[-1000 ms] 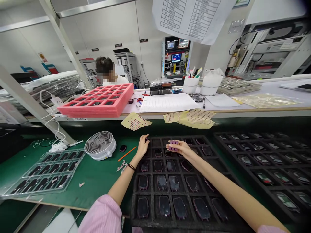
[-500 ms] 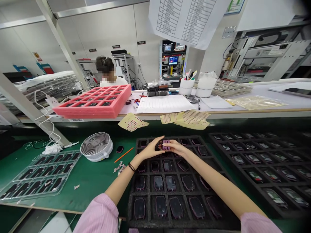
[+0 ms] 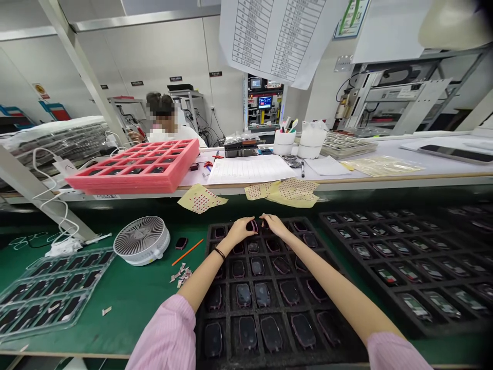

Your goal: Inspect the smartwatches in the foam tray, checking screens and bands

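My left hand is closed on a small watch case with a purple frame, held above the far rows of a black foam tray. Just right of it, my right hand hovers over the same tray, apart from the case. Its fingers are bent but look parted, with nothing visible in them. Dark-faced watch cases with purple rims, such as this watch case, lie in the tray's compartments.
A second black foam tray stands to the right. Leftward are a white fan, an orange stick, small white scraps and a clear plastic tray. A pink foam tray sits on the shelf; a person is behind it.
The purple-framed case has passed from my right hand to my left. My right hand has come away from it. The view has shifted slightly, and the person behind has raised a hand.
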Motion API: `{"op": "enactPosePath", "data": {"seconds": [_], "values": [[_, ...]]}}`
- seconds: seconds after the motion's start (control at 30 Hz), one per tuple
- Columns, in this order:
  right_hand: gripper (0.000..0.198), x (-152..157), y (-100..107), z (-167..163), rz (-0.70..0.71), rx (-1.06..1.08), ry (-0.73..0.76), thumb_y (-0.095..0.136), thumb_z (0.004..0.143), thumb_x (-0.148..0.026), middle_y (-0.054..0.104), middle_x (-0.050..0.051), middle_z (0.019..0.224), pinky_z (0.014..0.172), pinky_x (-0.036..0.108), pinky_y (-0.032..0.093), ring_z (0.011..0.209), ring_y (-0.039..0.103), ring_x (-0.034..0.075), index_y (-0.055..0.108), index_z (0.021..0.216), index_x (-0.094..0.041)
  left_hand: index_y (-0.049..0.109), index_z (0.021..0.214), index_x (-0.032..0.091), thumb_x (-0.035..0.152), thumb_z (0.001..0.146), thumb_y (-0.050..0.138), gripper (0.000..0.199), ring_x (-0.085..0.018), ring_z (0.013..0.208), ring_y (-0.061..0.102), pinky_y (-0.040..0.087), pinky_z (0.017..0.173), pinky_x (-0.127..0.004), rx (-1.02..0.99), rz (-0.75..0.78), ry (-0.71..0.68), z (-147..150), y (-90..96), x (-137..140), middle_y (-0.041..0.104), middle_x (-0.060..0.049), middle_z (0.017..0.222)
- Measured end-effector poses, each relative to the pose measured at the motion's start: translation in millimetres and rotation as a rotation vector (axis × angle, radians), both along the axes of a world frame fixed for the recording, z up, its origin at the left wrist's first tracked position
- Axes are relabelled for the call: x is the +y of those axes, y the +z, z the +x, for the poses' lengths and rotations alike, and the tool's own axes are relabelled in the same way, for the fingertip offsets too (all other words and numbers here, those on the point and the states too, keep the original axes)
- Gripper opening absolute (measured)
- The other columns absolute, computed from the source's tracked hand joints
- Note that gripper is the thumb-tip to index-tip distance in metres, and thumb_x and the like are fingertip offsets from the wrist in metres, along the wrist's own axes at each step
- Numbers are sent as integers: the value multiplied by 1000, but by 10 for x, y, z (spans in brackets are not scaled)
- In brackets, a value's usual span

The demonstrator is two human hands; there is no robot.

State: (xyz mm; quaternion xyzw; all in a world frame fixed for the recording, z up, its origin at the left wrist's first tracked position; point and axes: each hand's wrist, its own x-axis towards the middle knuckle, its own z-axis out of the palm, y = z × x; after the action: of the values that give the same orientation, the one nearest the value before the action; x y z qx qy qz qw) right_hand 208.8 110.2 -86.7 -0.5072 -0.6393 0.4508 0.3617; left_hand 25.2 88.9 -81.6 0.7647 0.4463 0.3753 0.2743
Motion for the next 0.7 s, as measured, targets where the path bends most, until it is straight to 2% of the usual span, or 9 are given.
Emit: {"op": "enactPosePath", "data": {"seconds": [0.07, 0.13, 0.3, 0.43, 0.53, 0.63, 0.7], "values": [[27, 66, -68, -44, 80, -127, -13, 50, 93, -36, 64, 8, 106, 85, 41, 51, 95, 62, 21, 61, 106, -14, 66, 113, 22, 25, 62, 79, 54, -30, 109, 59, 39, 100, -40, 9, -5, 9, -53, -1, -10, 67, -10, 114], [27, 82, -134, -78, 140, -244, -11, 54, 92, -32, 59, 8, 117, 85, 42, 51, 99, 60, 20, 58, 113, -16, 65, 116, 25, 31, 64, 78, 54, -28, 111, 57, 37, 101, -39, 17, -10, 17, -162, 24, -49, 67, -9, 115], [30, 15, -141, 37, 261, -497, -22, 59, 87, -24, 59, 14, 116, 96, 41, 42, 110, 55, 26, 61, 115, -16, 65, 115, 31, 40, 65, 77, 52, -29, 121, 49, 27, 108, -41, 62, -58, 43, -536, 54, -209, 63, -7, 124], [32, 27, -5, 444, 304, -664, -106, 52, 88, -23, 58, 17, 115, 95, 41, 39, 113, 51, 31, 61, 117, -14, 66, 111, 32, 42, 69, 74, 43, -26, 133, 38, 7, 115, -43, 103, -102, 14, -688, -34, -317, 56, -4, 134], [25, 59, 40, 828, 248, -782, -136, 54, 85, -18, 61, 18, 102, 87, 40, 44, 100, 57, 30, 65, 106, -9, 64, 114, 30, 43, 76, 68, 41, -23, 138, 32, -2, 115, -40, 90, -109, -17, -598, -74, -297, 52, -4, 138], [20, 75, 6, 1111, 202, -874, -115, 61, 83, -19, 61, 14, 103, 84, 39, 47, 96, 59, 25, 64, 101, -10, 62, 117, 28, 43, 78, 65, 42, -20, 138, 33, 2, 116, -36, 43, -106, -43, -346, -73, -187, 47, -5, 142], [22, 97, -26, 1215, 185, -914, -84, 61, 86, -25, 60, 10, 109, 84, 40, 49, 98, 59, 22, 62, 105, -13, 63, 115, 26, 41, 76, 67, 41, -21, 135, 38, 7, 116, -36, 14, -111, -61, -160, -77, -116, 50, -6, 140]]}}
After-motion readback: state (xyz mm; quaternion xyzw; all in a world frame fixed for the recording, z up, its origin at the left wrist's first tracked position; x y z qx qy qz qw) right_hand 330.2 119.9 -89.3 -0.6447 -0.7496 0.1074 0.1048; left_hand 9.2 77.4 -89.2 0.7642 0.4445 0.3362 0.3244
